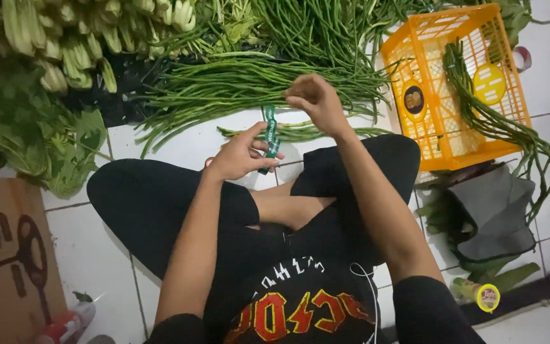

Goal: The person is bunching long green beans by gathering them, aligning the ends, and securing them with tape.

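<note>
I sit cross-legged on a white tiled floor. My left hand (242, 155) holds a roll of green tape (271, 145), and a strip of it runs up to my right hand (313, 102), which pinches the strip's upper end with closed fingers. Just beyond both hands lies a small bundle of long green beans (300, 132) on the tiles. A big heap of long beans (237, 86) spreads behind it.
An orange plastic crate (434, 102) lies at the right with a bunch of long beans (498, 124) draped over it. Leafy greens (39, 121) pile at the left. A cardboard piece (7, 248) lies near left, a grey cloth (491, 213) at right.
</note>
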